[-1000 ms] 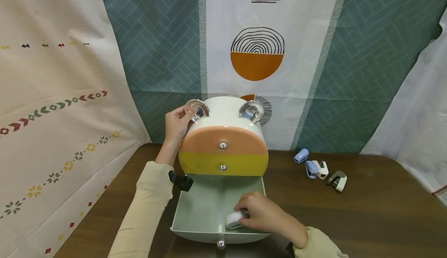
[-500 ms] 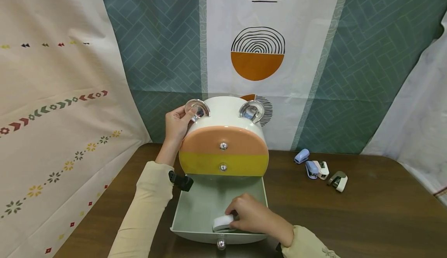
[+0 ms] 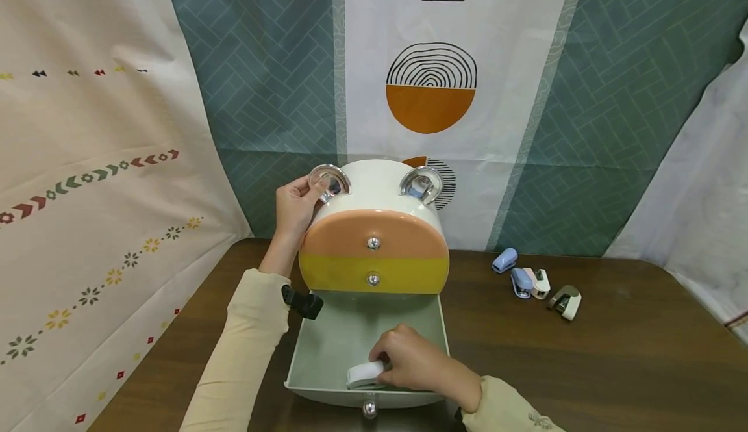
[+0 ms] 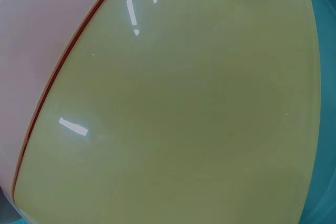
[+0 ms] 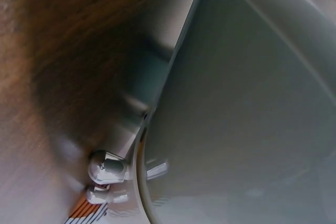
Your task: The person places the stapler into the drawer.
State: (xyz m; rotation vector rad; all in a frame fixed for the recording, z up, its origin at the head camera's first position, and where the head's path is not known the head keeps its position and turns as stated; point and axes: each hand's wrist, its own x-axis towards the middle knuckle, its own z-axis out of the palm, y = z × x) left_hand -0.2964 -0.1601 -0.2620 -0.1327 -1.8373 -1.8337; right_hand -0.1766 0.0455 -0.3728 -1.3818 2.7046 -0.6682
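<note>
A rounded drawer box (image 3: 376,182) with two shiny ring-shaped ears stands on the table. My left hand (image 3: 295,208) pinches its left ear (image 3: 341,178), the thumb at the inside of the ring. The box's bottom drawer (image 3: 336,334), pale green, is pulled out towards me. Inside its front part, near the front wall, my right hand (image 3: 411,360) holds a small white stapler (image 3: 363,375) between thumb and fingers; the fingers cover one end of it. Neither wrist view plainly shows the hand's grip; a drawer side (image 5: 236,103) fills much of the right one.
Several small staplers lie on the table at the right: a blue one (image 3: 504,260), another blue one (image 3: 521,283) against a white one (image 3: 540,284), and a grey-white one (image 3: 567,303). Above the drawer are a yellow drawer front (image 3: 339,275) and an orange one (image 3: 339,240).
My right hand has moved left inside the drawer, carrying the white stapler along near the front wall. My left hand stays at the ear, and the box has not moved.
</note>
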